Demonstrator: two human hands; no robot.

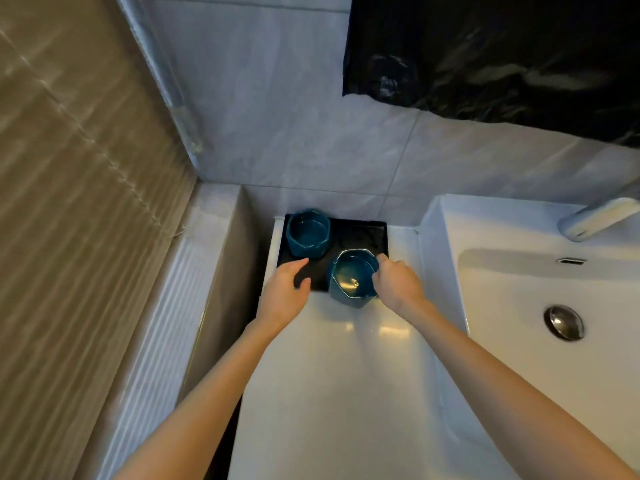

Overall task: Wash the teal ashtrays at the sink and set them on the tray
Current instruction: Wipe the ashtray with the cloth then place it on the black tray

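Observation:
A black square tray (360, 233) lies on the white counter against the back wall. One teal ashtray (308, 233) stands upright in the tray's far left corner. A second teal ashtray (353, 277), wet and glinting inside, is at the tray's near right edge, tilted a little, partly over the rim. My right hand (396, 284) grips its right rim. My left hand (285, 291) rests at the tray's near left edge with fingers apart, holding nothing.
The white sink basin (519, 306) lies to the right, with a metal drain plug (563, 322) and the chrome faucet spout (595, 218) above it. A gap drops off left of the counter (332, 393) beside a white ledge. A dark mirror hangs above.

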